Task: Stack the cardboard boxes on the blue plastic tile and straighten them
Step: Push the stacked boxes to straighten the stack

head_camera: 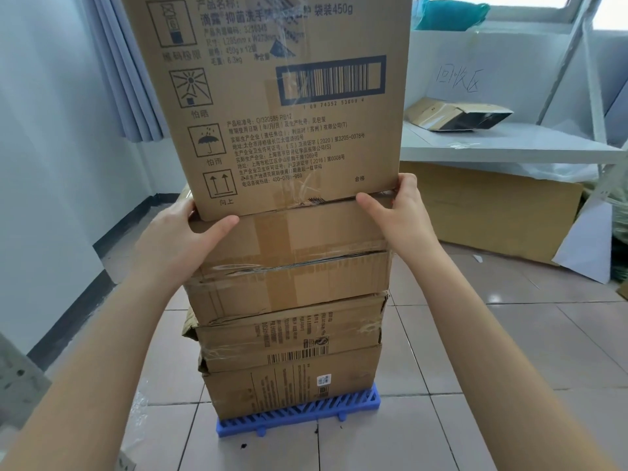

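Both hands grip the top box at its lower corners, left hand and right hand wrapped around the edges. Below the hands, three more boxes are stacked on the blue tile on the floor.

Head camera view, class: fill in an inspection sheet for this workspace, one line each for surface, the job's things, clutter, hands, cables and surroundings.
Surface: tiled floor, with small dark specks in front of the blue plastic tile.
Job's things: four cardboard boxes stacked on the blue plastic tile; top box printed and upright, lower boxes dented, edges uneven.
Clutter: flattened cardboard sheet leaning under the shelf; plastic wrap on the floor at left.
Hands: left hand and right hand grip the top box's bottom corners.
Cables: nothing seen.
Surroundings: white shelf holding a collapsed box; curtain at left.
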